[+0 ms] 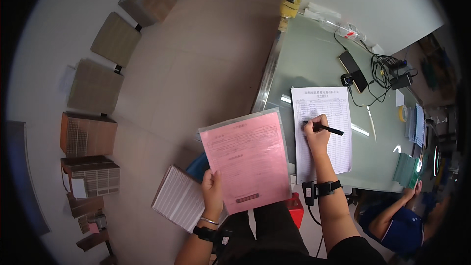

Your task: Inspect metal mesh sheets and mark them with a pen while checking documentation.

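My left hand (212, 195) grips the lower left edge of a pink printed sheet (248, 162) in a clear plastic sleeve, thumb on top. The sheet is held over my lap, left of the table. My right hand (318, 132) is closed round a black pen (329, 128). It rests on a white printed form (333, 154) with a ruled table, lying at the near left part of the glass-topped table. The pen's tip is hard to make out near my fingers. Both wrists wear black straps with small devices.
On the table (304, 64) lie a dark phone (353, 71), tangled black cables (382, 71), a plastic bottle (346, 29) and a yellow pen holder (289, 7). A co-worker (392, 223) sits at the right. Several cartons (95, 86) line the left wall. A red bin (295, 210) stands below the table.
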The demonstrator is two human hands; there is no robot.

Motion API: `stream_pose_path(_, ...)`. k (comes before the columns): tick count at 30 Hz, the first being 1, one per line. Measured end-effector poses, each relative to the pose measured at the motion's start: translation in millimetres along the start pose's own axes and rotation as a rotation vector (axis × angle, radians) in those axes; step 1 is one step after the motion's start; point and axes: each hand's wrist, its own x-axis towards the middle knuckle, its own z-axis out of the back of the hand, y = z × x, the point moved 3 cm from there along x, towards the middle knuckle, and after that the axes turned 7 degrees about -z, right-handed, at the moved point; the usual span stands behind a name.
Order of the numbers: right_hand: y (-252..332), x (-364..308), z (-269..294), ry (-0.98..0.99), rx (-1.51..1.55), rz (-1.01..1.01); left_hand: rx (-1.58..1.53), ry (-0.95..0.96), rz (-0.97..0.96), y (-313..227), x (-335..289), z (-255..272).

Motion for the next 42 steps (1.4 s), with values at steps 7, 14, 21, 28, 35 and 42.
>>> stream_pose_path(7, 0.8, 0.1, -0.3, -0.003, -0.024, 0.015, 0.042, 0.008, 0.013, 4.3, 1.2, 4.4)
stream_pose_path(14, -1.9, 1.3, 3.9, -0.048, 0.026, -0.011, 0.026, 0.024, 0.015, 6.6, 3.5, 2.5)
stream_pose_path(21, 2.0, 0.1, 0.9, -0.034, -0.004, -0.031, 0.024, -0.010, -0.007, 3.5, 4.3, 1.8)
stream_pose_path(28, -2.5, 0.9, 1.9, -0.028, 0.042, -0.059, 0.006, -0.024, -0.009, 0.9, 4.2, -3.1)
stream_pose_path(35, 5.5, 1.3, 2.3, -0.053, 0.008, -0.031, -0.007, 0.004, -0.003, 5.1, 3.5, 0.5)
stream_pose_path(42, 3.3, 1.3, 3.1, -0.047, 0.006, -0.037, 0.001, 0.016, -0.011, 11.3, 2.6, 3.1)
